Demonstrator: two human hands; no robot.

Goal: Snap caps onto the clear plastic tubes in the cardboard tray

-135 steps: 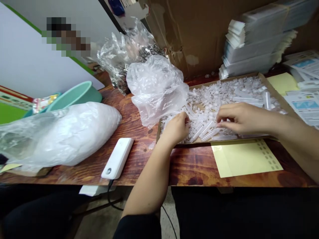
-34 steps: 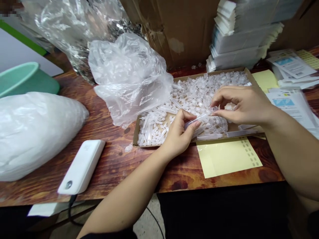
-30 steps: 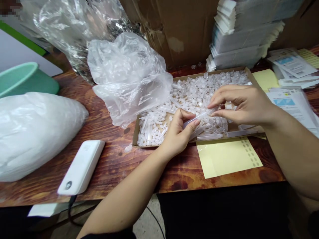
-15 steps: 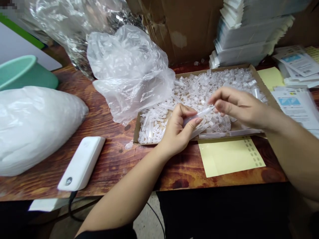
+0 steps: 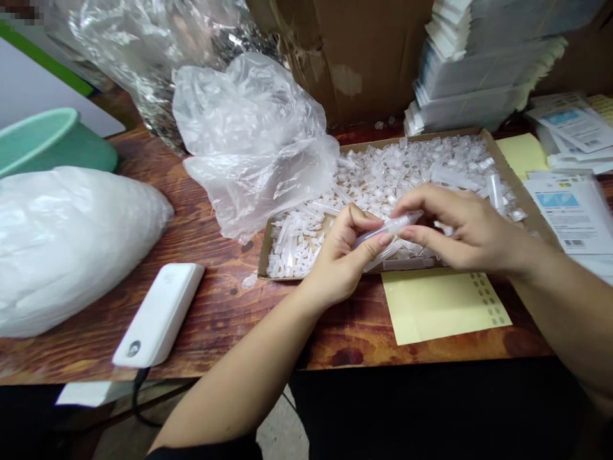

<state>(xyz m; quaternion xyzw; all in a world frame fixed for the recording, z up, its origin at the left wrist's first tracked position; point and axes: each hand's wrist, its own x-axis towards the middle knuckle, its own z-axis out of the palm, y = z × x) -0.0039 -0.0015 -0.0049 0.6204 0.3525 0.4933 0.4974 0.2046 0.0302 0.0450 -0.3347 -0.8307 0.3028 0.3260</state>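
Note:
A translucent plastic tube with a pointed tip is held slantwise over the near side of a shallow cardboard tray. My left hand is closed around its lower left end, thumb along the side. At the ribbed part near the tip, my right hand pinches the tube between thumb and fingers. Under the hands, the tray bears many small clear caps, white nozzle-like pieces and a few tubes. Part of the tray's contents is hidden behind my hands.
A crumpled clear plastic bag overlaps the tray's left side. Farther left are a full white bag, a green basin and a white power bank with a cable. Yellow sticker sheet lies in front; printed cards lie right.
My right hand has come down onto the tip end of the tube and now pinches it; a pointed tip shows there. My left hand keeps its hold, almost unmoved.

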